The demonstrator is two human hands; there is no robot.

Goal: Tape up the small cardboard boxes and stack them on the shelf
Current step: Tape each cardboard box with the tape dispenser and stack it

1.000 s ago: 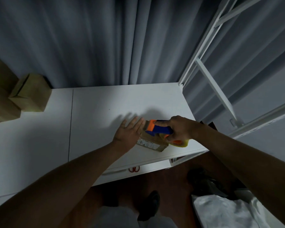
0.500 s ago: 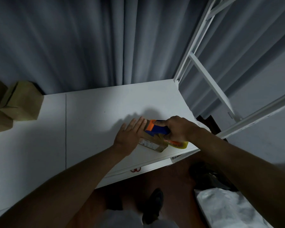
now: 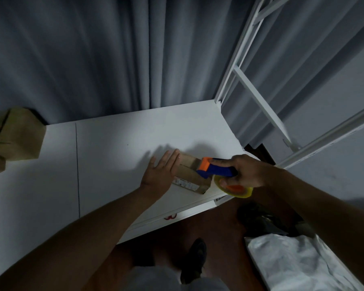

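Note:
A small cardboard box (image 3: pixel 189 175) with a white label on its near side lies near the right front corner of the white shelf board (image 3: pixel 118 156). My left hand (image 3: pixel 161 175) presses flat against the box's left side, fingers straight. My right hand (image 3: pixel 243 173) grips a blue and orange tape dispenser (image 3: pixel 214 169) with a yellowish tape roll (image 3: pixel 235 190). The dispenser's orange head rests on the box's top toward its right end.
Larger cardboard boxes (image 3: pixel 15 137) stand stacked at the far left of the board. A white shelf frame (image 3: pixel 259 101) rises at the right. Grey curtains hang behind. A white plastic bag (image 3: pixel 298 263) lies on the brown floor at lower right, beside my shoe (image 3: pixel 194 259).
The dispenser has slid to the right along the box's top, uncovering more cardboard. My left hand stays pressed against the box. The view has shifted slightly.

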